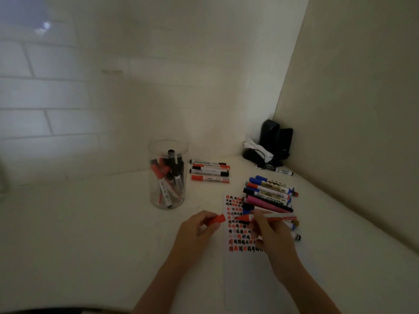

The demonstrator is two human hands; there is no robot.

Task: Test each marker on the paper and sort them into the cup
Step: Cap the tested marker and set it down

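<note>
My right hand (269,234) grips an uncapped red marker (278,216), its tip pointing left just above the paper (238,264). The sheet carries rows of red and black test marks. My left hand (199,227) pinches the red cap (217,219) a little left of the marker's tip. A clear cup (168,175) at centre holds several red and black markers. Behind the paper lies a pile of mixed markers (269,196), blue, red, pink and black. A row of several red and black markers (209,171) lies to the right of the cup.
A black device with a white crumpled cloth (269,143) stands in the far right corner, with one more marker (282,171) lying in front of it. Walls close in at the back and right. The white tabletop (90,234) spreads to the left.
</note>
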